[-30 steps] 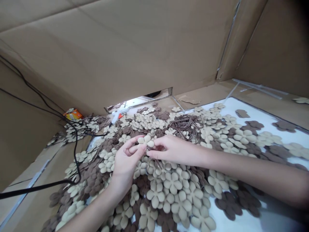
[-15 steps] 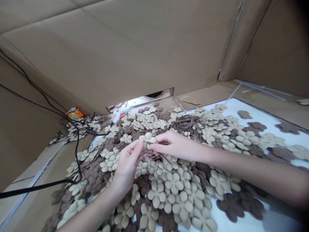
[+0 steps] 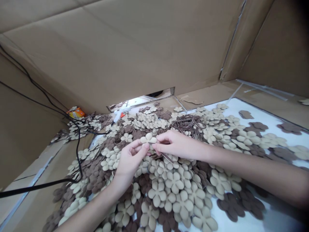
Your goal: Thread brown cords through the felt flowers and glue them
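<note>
Between my two hands, above the pile, is a cream fabric flower [image 3: 148,138]. My left hand [image 3: 131,154] pinches its left and lower side, the thumb pressed near its middle. From the right, my right hand [image 3: 170,141] grips the flower's edge together with a thin brown ribbon [image 3: 167,157] with pale stitching. One end of that ribbon lies against the flower, and the other hangs down below my right fingers. Beneath both hands spreads a heap of cream flowers [image 3: 175,181] and brown flowers [image 3: 231,206].
A tangle of brown ribbon [image 3: 187,124] lies just beyond my right hand. Farther back sits a white glue gun [image 3: 119,114] with an orange trigger. Black cables [image 3: 78,145] run along the left. An orange packet [image 3: 76,112] stands by the cardboard wall [image 3: 135,51].
My left thumb has shifted right, onto the flower's middle where the ribbon end lies. My hands have drawn slightly closer together, and the flower is still held between them.
</note>
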Tool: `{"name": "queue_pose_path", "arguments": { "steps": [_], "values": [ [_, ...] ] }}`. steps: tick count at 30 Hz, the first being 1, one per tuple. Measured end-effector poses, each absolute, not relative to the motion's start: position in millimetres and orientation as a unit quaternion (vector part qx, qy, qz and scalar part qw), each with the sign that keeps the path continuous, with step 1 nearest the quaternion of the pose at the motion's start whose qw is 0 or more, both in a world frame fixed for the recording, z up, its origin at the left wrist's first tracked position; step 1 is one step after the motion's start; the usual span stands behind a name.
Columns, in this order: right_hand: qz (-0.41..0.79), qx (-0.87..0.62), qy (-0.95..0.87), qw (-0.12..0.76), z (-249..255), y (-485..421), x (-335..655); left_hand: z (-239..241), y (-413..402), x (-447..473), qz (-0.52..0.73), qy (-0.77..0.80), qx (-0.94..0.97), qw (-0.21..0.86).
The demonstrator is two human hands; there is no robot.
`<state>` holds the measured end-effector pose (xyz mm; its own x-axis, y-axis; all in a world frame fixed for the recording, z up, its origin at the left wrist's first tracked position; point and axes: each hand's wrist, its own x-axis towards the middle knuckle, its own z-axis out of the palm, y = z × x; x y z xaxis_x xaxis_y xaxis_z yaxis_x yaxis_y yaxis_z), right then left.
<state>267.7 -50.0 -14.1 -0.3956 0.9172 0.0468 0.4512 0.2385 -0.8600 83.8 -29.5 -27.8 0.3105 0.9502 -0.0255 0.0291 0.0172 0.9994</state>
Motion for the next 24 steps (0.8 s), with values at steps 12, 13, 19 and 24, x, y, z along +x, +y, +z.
{"name": "queue_pose_path", "arguments": {
  "steps": [12, 13, 19, 24],
  "values": [
    [0.375, -0.475, -0.746, 0.279, -13.0, -51.1, 266.6, -33.0, -26.2, 80.4, 0.387, 0.442, 0.594, 0.549],
    [0.372, -0.475, -0.747, 0.279, -13.1, -51.3, 266.6, -33.4, -26.1, 80.2, 0.387, 0.442, 0.595, 0.549],
    [0.353, -0.481, -0.754, 0.272, -13.0, -53.4, 266.7, -33.2, -27.6, 80.1, 0.387, 0.442, 0.594, 0.550],
    [0.353, -0.481, -0.754, 0.275, -14.6, -53.1, 266.9, -31.1, -28.2, 81.0, 0.383, 0.445, 0.576, 0.568]
  ]
}}
